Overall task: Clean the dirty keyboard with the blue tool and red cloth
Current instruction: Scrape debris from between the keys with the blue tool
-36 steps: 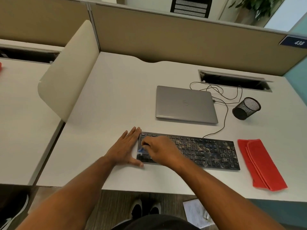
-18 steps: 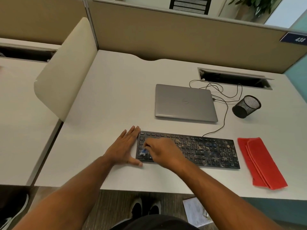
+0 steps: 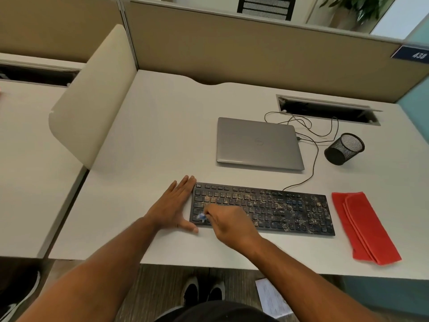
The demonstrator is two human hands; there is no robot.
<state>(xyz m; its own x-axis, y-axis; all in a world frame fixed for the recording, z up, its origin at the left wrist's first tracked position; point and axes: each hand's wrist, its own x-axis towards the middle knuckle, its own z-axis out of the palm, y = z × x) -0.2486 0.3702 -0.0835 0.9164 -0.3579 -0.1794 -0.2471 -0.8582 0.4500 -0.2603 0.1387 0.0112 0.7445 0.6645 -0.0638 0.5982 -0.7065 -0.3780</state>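
Your right hand (image 3: 228, 225) is curled around the blue tool (image 3: 201, 216), pinching it so that only its tip shows past your fingers, blurred, touching the keys at the near left corner of the keyboard (image 3: 290, 211). How the tool is shaped you cannot tell from this view. Your left hand (image 3: 173, 206) lies flat on the desk (image 3: 162, 135), fingers straight and together, its edge against the keyboard's left end, bracing it; it holds nothing.

Keyboard: black, lying square to the desk's near edge. The leftmost columns look mostly dark and clear. Pale speckled debris covers the middle letter rows and runs on to the number pad at the right end.

Red cloth (image 3: 364, 227): folded, on the desk just beside the keyboard's right end, apart from it, untouched by either hand.

Judgement: early in the task. The tool pass is under way at the left end only; most of the key area is left to work through, and the cloth wipe is not yet begun.
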